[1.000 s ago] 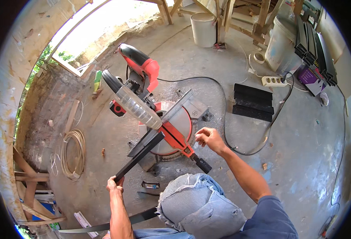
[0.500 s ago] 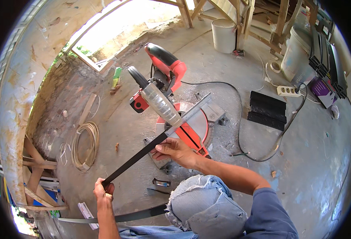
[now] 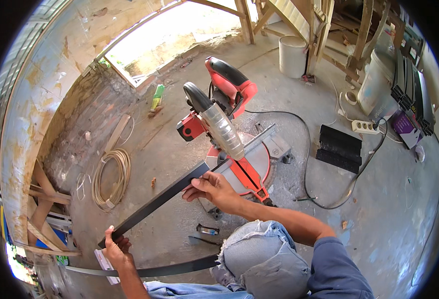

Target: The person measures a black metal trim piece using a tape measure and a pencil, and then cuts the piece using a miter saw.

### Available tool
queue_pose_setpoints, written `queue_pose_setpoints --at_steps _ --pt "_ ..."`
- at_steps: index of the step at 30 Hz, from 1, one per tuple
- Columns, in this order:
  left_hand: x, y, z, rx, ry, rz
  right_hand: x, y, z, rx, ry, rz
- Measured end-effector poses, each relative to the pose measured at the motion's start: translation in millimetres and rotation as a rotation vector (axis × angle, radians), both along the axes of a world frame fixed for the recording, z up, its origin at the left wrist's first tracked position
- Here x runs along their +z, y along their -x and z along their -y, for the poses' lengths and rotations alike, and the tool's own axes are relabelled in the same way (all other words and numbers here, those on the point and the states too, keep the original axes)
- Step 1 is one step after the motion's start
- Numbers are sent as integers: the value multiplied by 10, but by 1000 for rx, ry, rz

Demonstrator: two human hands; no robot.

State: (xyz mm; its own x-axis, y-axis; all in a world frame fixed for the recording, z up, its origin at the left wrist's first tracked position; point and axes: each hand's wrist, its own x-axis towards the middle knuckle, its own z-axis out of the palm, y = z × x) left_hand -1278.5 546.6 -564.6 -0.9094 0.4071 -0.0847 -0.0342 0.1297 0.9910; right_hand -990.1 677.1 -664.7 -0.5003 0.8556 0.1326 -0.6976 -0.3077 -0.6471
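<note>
A long black strip (image 3: 154,203) slants between my two hands. My left hand (image 3: 117,249) grips its lower left end, with the thumb on top. Near the upper end, my right hand (image 3: 213,191) pinches it between thumb and fingers. That end lies beside the red and black miter saw (image 3: 219,107), just left of its fence (image 3: 254,145). The saw head is raised, and its clear blade guard (image 3: 223,130) hangs above the red slotted insert (image 3: 247,175). A second dark strip (image 3: 174,269) lies across the floor by my knee.
A coiled beige hose (image 3: 111,179) lies at the left. Black panels (image 3: 339,148) and a power strip (image 3: 365,127) are on the right, with the saw's cable looping around. White buckets (image 3: 293,56) stand behind. A small tool (image 3: 207,229) lies near my knee.
The black strip has shifted down and left, its upper end now off the saw, and it is turned to show a wider face. Both hands moved with it.
</note>
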Motion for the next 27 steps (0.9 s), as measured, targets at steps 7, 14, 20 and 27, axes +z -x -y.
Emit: queue_pose_setpoints --at_steps 7,14,20,27 --pt "20 32 15 -10 -43 -45 -20 29 47 15 -11 -59" --pt "8 33 -1 -9 -59 -42 -22 19 37 12 -14 -61" --pt "5 -62 -55 30 -29 46 -79 -41 17 12 6 -84" --pt "-236 668 56 -9 -426 506 -276 179 76 351 -54 167"
